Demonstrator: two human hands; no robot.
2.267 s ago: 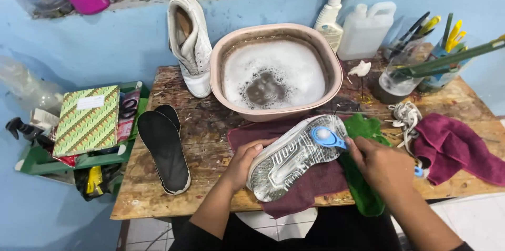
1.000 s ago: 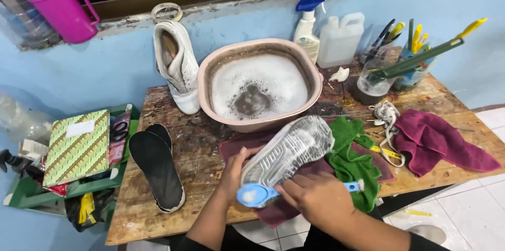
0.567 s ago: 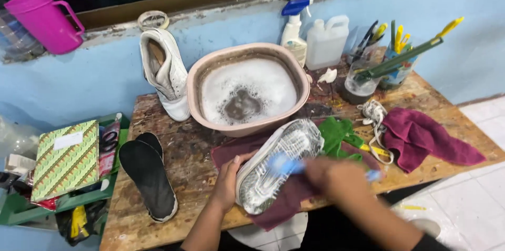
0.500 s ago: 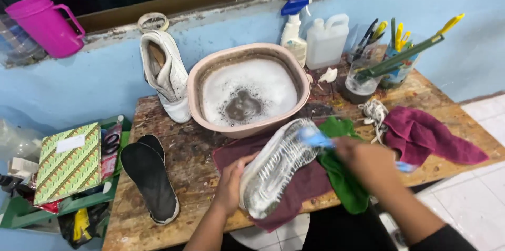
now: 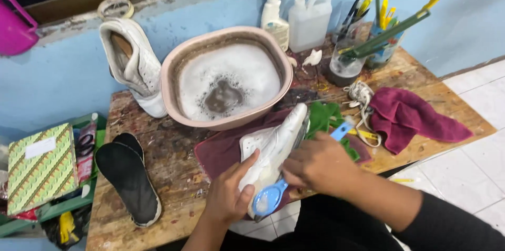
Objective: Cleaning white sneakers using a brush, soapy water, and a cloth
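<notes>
My left hand point(image 5: 230, 191) grips a white sneaker point(image 5: 273, 150) that lies on its side over a maroon cloth point(image 5: 219, 149) at the front of the wooden table point(image 5: 147, 140). My right hand point(image 5: 318, 167) holds a blue brush point(image 5: 269, 198), whose head is against the shoe near its heel end; the blue handle tip point(image 5: 342, 130) sticks out beyond my fingers. A pink basin point(image 5: 226, 75) of soapy water stands just behind the shoe.
A second white sneaker point(image 5: 131, 67) leans on the blue wall at the back left. Two black insoles point(image 5: 128, 177) lie at the left. A green cloth point(image 5: 323, 117), a magenta towel point(image 5: 413, 119), shoelaces point(image 5: 360, 93), a spray bottle point(image 5: 274, 6), a jug point(image 5: 310, 19) and brush cups point(image 5: 363, 46) crowd the right.
The shoe has been turned from sole-up onto its side. My right hand has brought the brush from the toe end back down to the heel end near my left hand.
</notes>
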